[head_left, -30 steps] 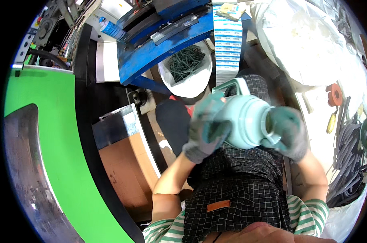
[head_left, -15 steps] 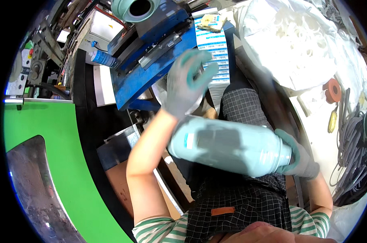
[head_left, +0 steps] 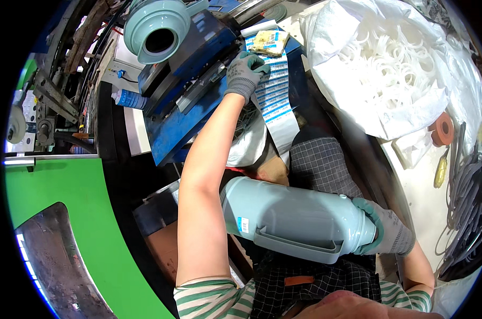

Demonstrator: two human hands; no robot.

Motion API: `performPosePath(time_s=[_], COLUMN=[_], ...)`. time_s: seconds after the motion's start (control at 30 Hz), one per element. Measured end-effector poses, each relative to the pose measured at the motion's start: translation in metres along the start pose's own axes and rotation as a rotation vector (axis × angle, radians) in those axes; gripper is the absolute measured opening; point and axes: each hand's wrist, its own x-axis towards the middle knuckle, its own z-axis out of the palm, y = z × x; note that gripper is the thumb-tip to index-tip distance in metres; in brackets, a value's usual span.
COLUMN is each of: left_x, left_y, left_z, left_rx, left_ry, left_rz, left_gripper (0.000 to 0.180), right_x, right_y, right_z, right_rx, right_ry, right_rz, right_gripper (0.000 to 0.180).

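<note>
A pale green thermos flask (head_left: 304, 204) lies sideways across my lap, its grey handle (head_left: 296, 247) facing me and a small blue-and-white label (head_left: 243, 224) near its base end. My right hand (head_left: 379, 228), in a grey glove with green palm, is closed round the flask's neck end; the mouth is mostly hidden by the fingers. My left hand (head_left: 246, 72), gloved alike, reaches far forward to the left edge of a strip of blue-and-white labels (head_left: 275, 101). Its thumb and forefinger are apart over the strip, with nothing visible between them.
A yellowish block (head_left: 269, 43) rests on the strip's far end. Another pale green vessel (head_left: 158, 34) stands on the blue machine (head_left: 198, 58). To the right are a white bag of white rings (head_left: 392, 69), an orange roll (head_left: 441, 129) and grey tubing (head_left: 467, 196). A blue bottle (head_left: 130, 99) stands left.
My left hand has moved away from the flask, forward to the label strip. The flask has turned so that its handle shows, and has shifted slightly nearer me. My right hand keeps its hold.
</note>
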Motion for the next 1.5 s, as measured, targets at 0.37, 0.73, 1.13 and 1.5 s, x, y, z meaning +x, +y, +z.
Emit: performPosePath(time_s=[0.37,0.73,1.13,1.5], left_x=[-0.074,-0.38,-0.445,-0.426], left_y=[0.04,0.055,0.108,0.172], left_z=[-0.077,-0.156,-0.145,-0.099], left_rx=[0.101,-1.224,-1.244,-0.185], left_ry=[0.004,0.551,0.224,0.125], left_rz=[0.284,-0.515,-0.388,0.149], left_gripper=[0.026,0.002,0.018,0.03], right_x=[-0.005,0.016,0.049,0.107], right_y=[0.004,0.002,-0.033,-0.069], right_z=[0.016,0.117,0.136,0.14], right_rx=[0.164,0.062,-0.172,-0.54], right_ry=[0.047,0.242,0.299,0.391], right_rz=[0.018,-0.135,-0.185,-0.299], right_gripper=[0.129,0.127,0.118,0.097])
